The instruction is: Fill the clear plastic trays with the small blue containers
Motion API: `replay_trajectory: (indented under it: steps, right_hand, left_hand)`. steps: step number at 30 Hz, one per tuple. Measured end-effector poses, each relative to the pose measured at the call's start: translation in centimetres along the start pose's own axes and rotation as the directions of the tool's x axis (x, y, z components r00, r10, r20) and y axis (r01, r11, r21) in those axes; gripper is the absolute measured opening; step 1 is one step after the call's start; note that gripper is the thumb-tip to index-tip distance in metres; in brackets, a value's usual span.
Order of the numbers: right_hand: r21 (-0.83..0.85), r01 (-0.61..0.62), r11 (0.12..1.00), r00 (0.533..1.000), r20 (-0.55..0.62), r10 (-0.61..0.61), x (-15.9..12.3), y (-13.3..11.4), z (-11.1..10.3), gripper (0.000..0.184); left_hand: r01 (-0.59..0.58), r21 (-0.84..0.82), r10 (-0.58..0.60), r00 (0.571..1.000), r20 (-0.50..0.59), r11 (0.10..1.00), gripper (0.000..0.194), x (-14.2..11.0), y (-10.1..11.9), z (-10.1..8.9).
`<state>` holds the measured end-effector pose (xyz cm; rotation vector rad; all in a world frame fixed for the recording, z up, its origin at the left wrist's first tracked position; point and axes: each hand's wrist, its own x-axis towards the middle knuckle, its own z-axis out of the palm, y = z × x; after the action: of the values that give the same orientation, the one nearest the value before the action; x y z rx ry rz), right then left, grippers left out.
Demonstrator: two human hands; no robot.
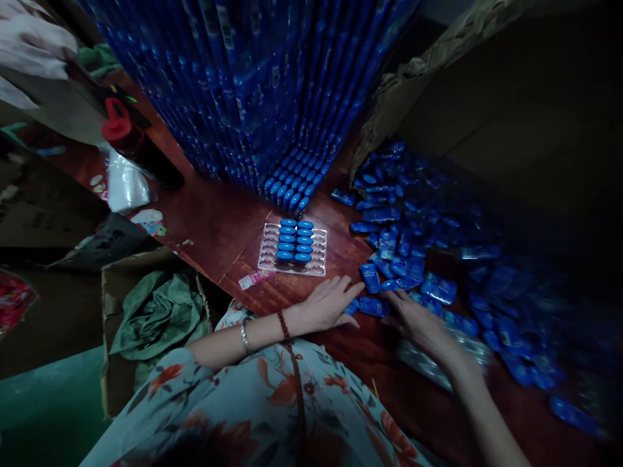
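Observation:
My left hand (331, 303) reaches in from the left, its fingers spread beside a small blue packet (351, 306). Facing it, my right hand (417, 318) has thumb and fingers apart at the end of another blue packet (373, 307). Whether its fingertips touch that packet, I cannot tell. Just beyond my left hand lies a clear plastic tray (316, 263) with moulded hollows. Two columns of shiny blue oval pieces (295, 240) stand in its middle, while hollows at both sides show bare. Loose blue packets (409, 259) are heaped to the right of my hands.
A tall stack of blue packs (243, 84) rises behind the tray. A large cardboard box (467, 91) opens at the right. Towards the left stand a dark bottle with a red lid (121, 126), a clear plastic bag (125, 181) and a carton with green cloth (158, 314).

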<state>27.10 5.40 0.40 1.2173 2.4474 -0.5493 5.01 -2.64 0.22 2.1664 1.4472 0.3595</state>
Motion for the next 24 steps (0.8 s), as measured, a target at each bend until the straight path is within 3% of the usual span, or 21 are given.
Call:
replay_trajectory:
  steps: [2,4,8,11,13,15,18,19,21,24]
  right_hand:
    - [-0.006,-0.031,1.000,1.000,-0.008,0.031,-0.2,-0.8,1.0,0.050]
    - [0.007,-0.050,0.999,0.998,-0.045,0.050,-0.1,-1.5,1.9,0.047]
    - [0.142,0.040,0.989,0.990,-0.142,-0.019,0.1,-2.9,3.3,0.026]
    - [0.297,0.148,0.943,0.976,-0.196,-0.092,0.4,-4.5,3.4,0.025]
    - [0.394,0.240,0.887,0.958,-0.245,-0.150,0.8,-5.8,2.7,0.028]
    - [0.463,0.335,0.821,0.926,-0.321,-0.197,1.4,-7.1,1.6,0.029]
    - [0.519,0.406,0.752,0.887,-0.423,-0.186,2.8,-8.9,-0.2,0.027]
    - [0.535,0.414,0.737,0.879,-0.444,-0.172,3.4,-9.5,-0.6,0.025]
    - [0.557,0.421,0.716,0.871,-0.467,-0.149,4.6,-10.4,-0.9,0.024]
    - [0.549,0.423,0.721,0.861,-0.491,-0.131,5.9,-11.1,-0.5,0.023]
  left_hand:
    - [0.042,0.012,-0.043,0.990,0.135,0.999,0.068,1.6,0.3,0.3]
    - [0.060,-0.004,-0.057,0.973,0.224,0.998,0.051,2.0,0.1,0.4]
    - [0.100,-0.106,-0.077,0.975,0.208,0.989,0.035,-0.5,-1.7,-0.2]
    - [0.118,-0.226,-0.106,0.992,0.064,0.967,0.025,-4.0,-3.2,-1.0]
    - [0.147,-0.315,-0.176,0.982,-0.065,0.938,0.016,-6.4,-4.0,-1.6]
    - [0.193,-0.386,-0.292,0.931,-0.218,0.902,0.011,-8.5,-4.7,-2.3]
    - [0.228,-0.407,-0.412,0.793,-0.449,0.884,0.013,-10.2,-5.7,-2.9]
    - [0.230,-0.380,-0.410,0.756,-0.510,0.896,0.014,-10.4,-6.1,-3.1]
    - [0.214,-0.277,-0.342,0.734,-0.587,0.937,0.016,-10.5,-6.9,-3.1]
    - [0.159,-0.009,-0.134,0.798,-0.587,0.987,0.022,-10.3,-8.1,-2.8]
